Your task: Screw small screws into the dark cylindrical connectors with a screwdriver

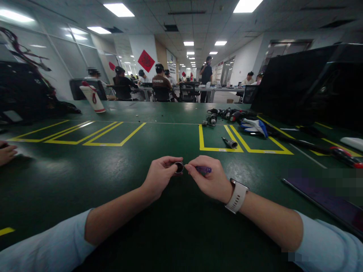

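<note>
My left hand (161, 174) is closed, thumb and fingers pinching a small round metal ring-like part (179, 168) with a dark opening. Close beside it, my right hand (208, 177) is wrapped round a screwdriver (203, 170) with a purple handle. The screwdriver's thin tip points left at the round part; whether it touches cannot be made out. Beyond my right hand, a grey metal cylindrical piece with a thin pin (231, 143) lies inside a yellow-taped rectangle (221, 150).
Black cylindrical parts and cables (224, 114) lie at the back right, near a blue-and-white glove (253, 127). A dark tablet-like slab (326, 202) is at right. A white cup (93, 98) stands back left. Another person's hand (7, 153) rests at the left edge.
</note>
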Tool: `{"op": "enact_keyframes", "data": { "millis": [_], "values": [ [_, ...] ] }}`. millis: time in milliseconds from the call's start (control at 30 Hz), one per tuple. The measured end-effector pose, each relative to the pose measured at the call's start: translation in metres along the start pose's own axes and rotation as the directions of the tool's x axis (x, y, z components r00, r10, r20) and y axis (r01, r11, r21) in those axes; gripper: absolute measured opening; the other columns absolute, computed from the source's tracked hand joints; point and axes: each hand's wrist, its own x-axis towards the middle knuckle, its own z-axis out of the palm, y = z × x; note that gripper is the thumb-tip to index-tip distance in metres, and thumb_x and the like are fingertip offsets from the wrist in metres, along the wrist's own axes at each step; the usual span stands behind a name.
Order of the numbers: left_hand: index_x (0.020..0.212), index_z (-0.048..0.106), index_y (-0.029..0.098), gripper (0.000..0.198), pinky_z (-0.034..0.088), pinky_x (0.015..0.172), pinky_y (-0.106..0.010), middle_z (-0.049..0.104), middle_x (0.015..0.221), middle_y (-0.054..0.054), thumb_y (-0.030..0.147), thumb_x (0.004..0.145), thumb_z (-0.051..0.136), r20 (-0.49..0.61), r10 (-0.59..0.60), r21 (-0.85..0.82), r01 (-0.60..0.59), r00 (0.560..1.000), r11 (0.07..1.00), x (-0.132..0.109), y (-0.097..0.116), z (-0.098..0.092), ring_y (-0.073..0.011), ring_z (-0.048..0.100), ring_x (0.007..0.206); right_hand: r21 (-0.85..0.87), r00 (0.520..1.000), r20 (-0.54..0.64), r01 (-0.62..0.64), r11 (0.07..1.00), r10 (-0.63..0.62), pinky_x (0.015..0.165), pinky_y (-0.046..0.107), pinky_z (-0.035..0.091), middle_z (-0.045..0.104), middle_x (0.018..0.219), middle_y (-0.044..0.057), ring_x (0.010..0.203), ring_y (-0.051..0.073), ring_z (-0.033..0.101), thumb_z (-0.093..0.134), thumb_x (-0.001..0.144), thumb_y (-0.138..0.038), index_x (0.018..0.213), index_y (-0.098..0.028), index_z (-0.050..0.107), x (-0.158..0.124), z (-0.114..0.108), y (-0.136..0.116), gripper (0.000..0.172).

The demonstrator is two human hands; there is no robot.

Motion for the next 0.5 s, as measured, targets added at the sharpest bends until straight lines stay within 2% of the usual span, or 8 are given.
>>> {"op": "enact_keyframes", "data": {
  "millis": [200, 500],
  "values": [
    [0.091, 0.067, 0.012, 0.027, 0.053, 0.076, -0.032, 0.070, 0.088, -0.007, 0.017, 0.065, 0.066, 0.030, -0.009, -0.022, 0.010, 0.999, 1.000, 0.0005, -0.0014, -0.0025, -0.0178, 0.065, 0.078, 0.022, 1.000, -0.016, -0.010, 1.000, 0.011, 0.061, 0.029, 0.046, 0.064, 0.065, 0.003, 0.062, 0.014, 0.057, 0.053, 0.081, -0.019, 0.072, -0.017, 0.062, 0.0000, -0.0001, 0.0012, 0.013],
    [0.094, 0.065, 0.013, 0.026, 0.053, 0.075, -0.028, 0.070, 0.089, -0.006, 0.016, 0.068, 0.065, 0.039, -0.023, -0.030, 0.024, 0.999, 0.999, -0.0004, 0.0002, -0.0028, -0.0162, 0.065, 0.080, 0.027, 1.000, -0.022, -0.012, 1.000, 0.013, 0.060, 0.029, 0.046, 0.063, 0.066, 0.004, 0.062, 0.014, 0.057, 0.053, 0.080, -0.018, 0.072, -0.017, 0.062, -0.0008, 0.0006, 0.0001, 0.012]
  ]
}}
